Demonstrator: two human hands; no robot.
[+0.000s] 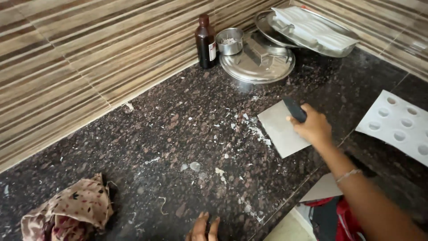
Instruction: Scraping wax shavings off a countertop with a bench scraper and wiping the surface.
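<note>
A: How far along does the scraping look?

B: Partway, I'd judge. The right hand is closed around the dark handle of a scraper, whose wide pale blade lies flat on the counter near its right side. White flecks sit just left of the blade, and more lie scattered toward the front edge, so plenty of residue is left.

A: And the other hand?

B: Only the fingertips of the left hand show at the bottom, resting on the counter. They look loosely open, though the frame cuts off most of the hand, so I can't be sure.

A: What's the scraper like?

B: A flat, square, light grey blade with a short black grip.

A: Anything else around?

B: A brown bottle, a steel bowl and plates by the wall, a patterned cloth front left, and a white dimpled sheet at the right.
</note>
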